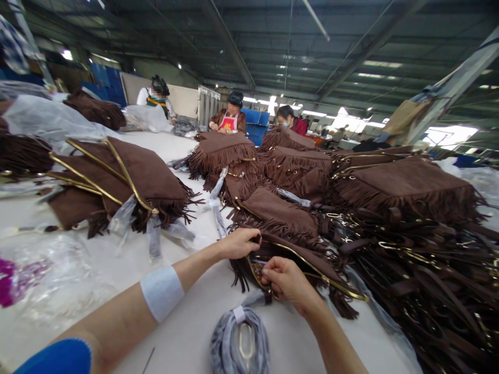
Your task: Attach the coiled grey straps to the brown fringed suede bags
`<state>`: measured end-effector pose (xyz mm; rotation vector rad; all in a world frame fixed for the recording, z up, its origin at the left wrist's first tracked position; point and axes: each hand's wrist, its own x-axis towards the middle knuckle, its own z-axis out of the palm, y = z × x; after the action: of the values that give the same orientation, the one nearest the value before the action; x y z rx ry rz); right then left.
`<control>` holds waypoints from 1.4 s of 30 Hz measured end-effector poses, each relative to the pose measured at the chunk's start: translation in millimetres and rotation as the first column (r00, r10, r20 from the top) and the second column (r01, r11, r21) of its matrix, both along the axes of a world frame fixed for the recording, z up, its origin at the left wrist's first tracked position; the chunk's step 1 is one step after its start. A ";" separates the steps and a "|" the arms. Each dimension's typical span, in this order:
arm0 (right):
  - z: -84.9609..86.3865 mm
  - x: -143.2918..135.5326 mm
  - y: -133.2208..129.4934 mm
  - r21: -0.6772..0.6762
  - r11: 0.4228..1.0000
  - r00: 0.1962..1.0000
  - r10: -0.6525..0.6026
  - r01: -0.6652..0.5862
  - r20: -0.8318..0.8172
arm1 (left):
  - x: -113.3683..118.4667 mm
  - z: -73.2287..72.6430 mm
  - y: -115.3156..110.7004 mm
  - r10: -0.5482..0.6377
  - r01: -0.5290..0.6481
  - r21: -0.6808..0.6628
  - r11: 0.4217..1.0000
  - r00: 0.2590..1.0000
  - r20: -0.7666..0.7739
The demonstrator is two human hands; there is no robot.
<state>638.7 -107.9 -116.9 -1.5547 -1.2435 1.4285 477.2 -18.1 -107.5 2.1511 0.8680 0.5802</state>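
Observation:
A brown fringed bag (300, 253) lies with its gold zipper open just in front of me. My left hand (240, 244) is closed on the left end of the bag's opening. At the near side of the mouth, my right hand (284, 280) has its fingers pinched together; what they hold is too small to make out. A thin pale strip shows inside the opening beside those fingers. Just below the bag rests a coiled strap (240, 340) in clear wrapping, with a white band round it and a gold clasp in the middle.
Stacked brown fringed bags (148, 174) stand at left, with more bags (405, 182) at back right. A heap of dark straps (432, 275) covers the right side. Crumpled clear plastic (62, 280) lies at left. Several people work beyond the white table (187, 306).

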 end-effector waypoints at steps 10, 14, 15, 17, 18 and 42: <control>-4.7 -3.7 4.5 0.052 0.998 1.000 -0.028 0.028 0.002 | 3.1 5.0 0.2 0.041 -0.039 -0.066 0.997 0.999 0.033; -7.2 -5.2 4.8 0.095 0.995 0.999 -0.024 0.021 0.023 | -1.9 4.5 1.6 0.007 0.003 -0.182 0.983 0.999 0.050; -7.7 -5.0 4.7 0.103 0.995 0.999 -0.018 0.015 0.033 | -4.8 4.1 2.8 -0.018 0.028 -0.209 0.978 0.999 0.047; -8.9 -4.6 5.0 0.113 0.994 0.998 -0.007 0.000 0.059 | -11.2 4.3 5.8 -0.099 0.102 -0.204 0.974 0.995 0.025; -9.8 -4.4 5.7 0.118 0.993 0.997 -0.002 -0.007 0.077 | -14.1 5.2 7.2 -0.154 0.153 -0.160 0.975 0.988 0.008; -20.7 -6.2 14.0 0.246 0.969 0.996 -0.031 0.008 0.089 | -19.0 1.4 9.2 -0.263 0.260 0.134 0.956 0.965 0.004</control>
<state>632.5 -93.9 -137.6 -1.4714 -1.3982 1.1511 458.2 -8.9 -106.2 2.3270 0.5317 0.5368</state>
